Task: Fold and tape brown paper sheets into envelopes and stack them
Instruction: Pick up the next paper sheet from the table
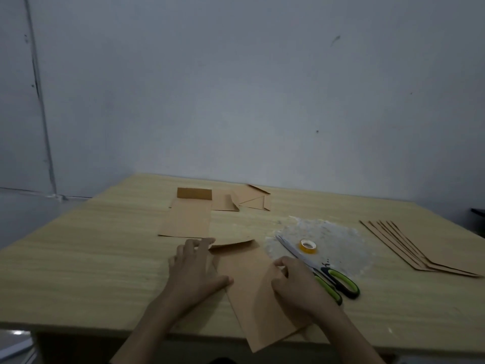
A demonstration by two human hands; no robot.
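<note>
In the head view, the brown paper sheet I was working on lay at the lower centre of the frame on the table. Its long axis ran from the middle of the frame down towards the lower right. The far end carried a flap that stood slightly lifted, and the near end hung past the table's front edge.

My left hand lay flat on the sheet's left edge, fingers straight and spread, their tips at the flap's left corner. My right hand sat at the sheet's right edge with the fingers curled under. I could not tell whether they pinched the paper or only pressed on it.

Just right of that hand lay one pair of scissors with green and black handles, the blades pointing to the upper left. One tape roll stood beside the blades on a shiny, smeared patch.

At the right edge of the frame lay a fanned stack of sheets, showing about six edges and partly cut off. In the upper centre lay one long envelope with its flap up. Beside it were overlapping folded pieces, too blurred to count.
</note>
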